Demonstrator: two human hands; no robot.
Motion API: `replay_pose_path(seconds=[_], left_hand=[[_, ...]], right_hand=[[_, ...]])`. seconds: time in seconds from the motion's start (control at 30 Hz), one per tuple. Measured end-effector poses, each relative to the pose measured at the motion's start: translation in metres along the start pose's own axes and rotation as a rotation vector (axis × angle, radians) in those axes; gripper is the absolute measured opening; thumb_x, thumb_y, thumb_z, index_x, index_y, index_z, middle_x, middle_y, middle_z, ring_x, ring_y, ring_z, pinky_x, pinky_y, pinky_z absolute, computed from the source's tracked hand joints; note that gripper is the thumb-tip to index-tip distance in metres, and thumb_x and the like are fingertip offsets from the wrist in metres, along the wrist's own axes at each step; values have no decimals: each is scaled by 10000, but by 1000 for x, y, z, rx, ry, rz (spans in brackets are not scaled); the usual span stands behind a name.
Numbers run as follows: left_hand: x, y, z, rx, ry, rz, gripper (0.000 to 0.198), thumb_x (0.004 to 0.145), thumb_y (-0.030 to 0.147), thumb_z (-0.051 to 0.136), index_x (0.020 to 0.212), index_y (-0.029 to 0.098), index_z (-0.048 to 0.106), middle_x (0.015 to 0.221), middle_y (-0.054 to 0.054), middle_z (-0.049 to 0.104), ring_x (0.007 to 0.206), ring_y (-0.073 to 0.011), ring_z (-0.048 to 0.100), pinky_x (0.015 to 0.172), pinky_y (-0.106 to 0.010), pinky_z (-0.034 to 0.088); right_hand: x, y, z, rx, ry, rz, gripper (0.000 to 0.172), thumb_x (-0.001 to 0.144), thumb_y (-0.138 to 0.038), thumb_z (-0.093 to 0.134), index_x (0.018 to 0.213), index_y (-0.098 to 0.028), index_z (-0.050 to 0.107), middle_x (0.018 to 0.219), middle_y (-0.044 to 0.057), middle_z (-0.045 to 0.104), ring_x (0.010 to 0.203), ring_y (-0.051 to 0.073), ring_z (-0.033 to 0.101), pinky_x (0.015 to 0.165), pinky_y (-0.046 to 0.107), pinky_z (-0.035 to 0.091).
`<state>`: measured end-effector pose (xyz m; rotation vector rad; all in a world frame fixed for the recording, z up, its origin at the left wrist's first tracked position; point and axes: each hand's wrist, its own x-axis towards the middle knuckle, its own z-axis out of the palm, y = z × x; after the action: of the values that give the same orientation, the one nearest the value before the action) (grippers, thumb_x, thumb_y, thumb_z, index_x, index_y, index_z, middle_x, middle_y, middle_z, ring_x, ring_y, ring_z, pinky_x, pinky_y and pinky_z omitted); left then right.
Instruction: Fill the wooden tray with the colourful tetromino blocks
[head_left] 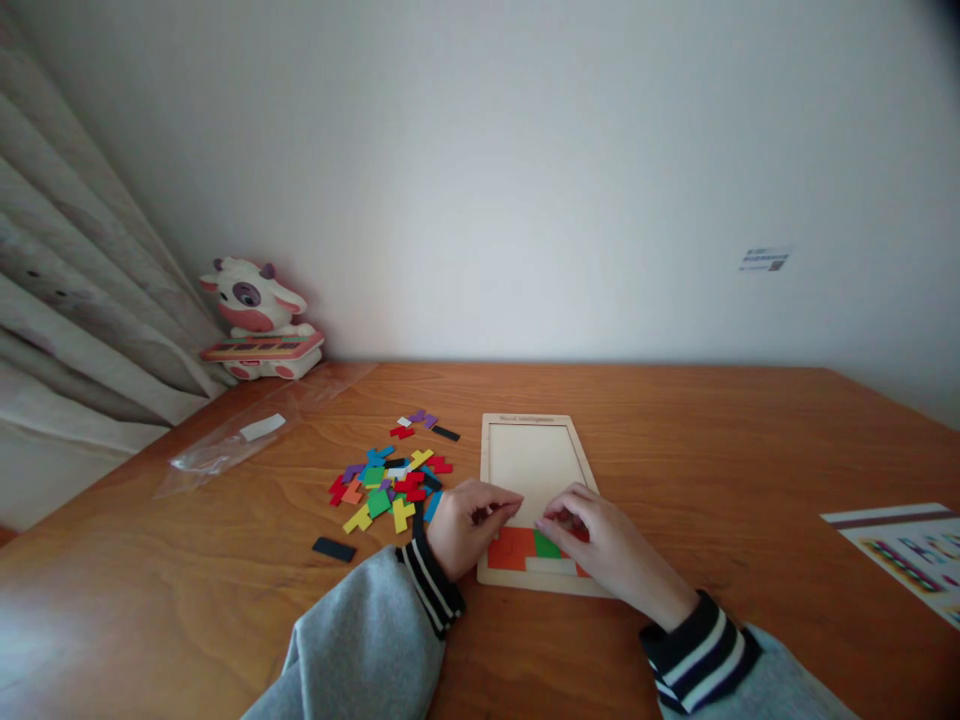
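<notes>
Wooden table (697, 460), puzzle board (531, 460) under hands (465, 525)

I see wood tbl (712, 450) w/ cow toy (259, 318) far left, plastic bag (225, 452) left, coloured pcs (376, 477) left of tray (525, 581), printed sheet (900, 548) right.

Lower centre of the frame: tray (529, 465) on table (712, 450), fitted pieces (512, 550) in its near end, left hand (466, 525) and right hand (600, 540) over it. Left of it, loose pieces (379, 503); farther left, bag (225, 450), toy (259, 310) behind. Lower right: sheet (904, 560).
</notes>
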<state>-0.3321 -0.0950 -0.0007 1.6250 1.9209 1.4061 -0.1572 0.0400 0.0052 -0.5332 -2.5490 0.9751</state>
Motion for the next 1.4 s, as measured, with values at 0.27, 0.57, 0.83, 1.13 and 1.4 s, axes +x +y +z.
replay_pose_path(seconds=[0.27,0.57,0.83,1.13,1.4], left_hand=[[-5,7,0,-197,-2,51,158,841,298,714,863,147,753,808,-78,721,717,-141,662,630,-202,514],[-6,7,-8,-76,-72,121,171,893,299,650,890,158,746,815,-71,734,757,-155,663,709,-248,502],[-2,2,-11,184,-145,366,138,907,226,590,932,178,717,904,-63,732,867,-179,640,822,-311,473],[-5,4,-9,259,-200,365,148,904,252,587,946,210,722,947,-72,715,905,-194,614,835,-324,471],[-1,2,-27,441,-200,411,218,936,250,500,1001,205,703,955,-89,714,896,-203,620,824,-333,471]], right_hand=[[-1,-12,2,60,61,-209,156,900,-349,617,993,-224,632,940,42,663,780,163,617,733,293,510],[-2,-21,-2,202,-134,109,306,880,-493,587,861,-212,708,753,14,709,659,151,617,607,250,469],[-6,-23,-4,18,-253,121,133,857,-299,628,808,-214,718,718,11,668,641,145,573,590,251,413],[-9,-13,1,-27,-142,-4,96,871,-335,636,881,-241,655,883,21,603,743,168,589,688,299,480],[-2,4,-2,-35,17,-19,252,979,-396,436,962,-229,623,964,60,639,784,180,617,731,336,522]])
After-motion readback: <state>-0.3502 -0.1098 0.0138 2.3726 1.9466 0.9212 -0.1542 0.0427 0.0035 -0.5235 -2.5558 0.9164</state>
